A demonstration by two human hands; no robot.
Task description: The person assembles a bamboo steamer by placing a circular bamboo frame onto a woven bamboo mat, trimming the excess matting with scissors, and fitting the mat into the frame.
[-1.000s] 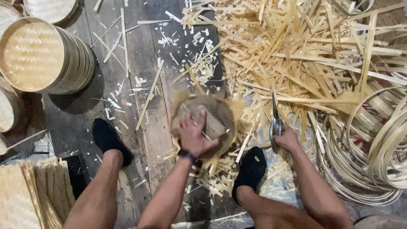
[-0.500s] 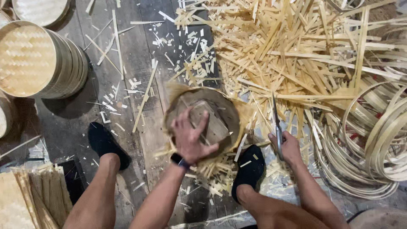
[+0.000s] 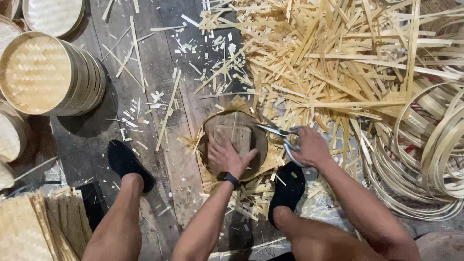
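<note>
Bamboo round lid [image 3: 251, 154] lies under the spread left hand [image 3: 226, 155]; right hand [image 3: 311, 146] fingers grip scissors [image 3: 278, 133].

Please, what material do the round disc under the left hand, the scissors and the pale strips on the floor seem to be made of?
The round brown disc under the left hand looks like dark, matt wood with a pale woven bamboo mat beneath, judging by frayed strip ends around its rim. The scissors in the right hand seem metal: grey, shiny blades. The pale yellow strips look like raw split bamboo, flat and fibrous.
</note>
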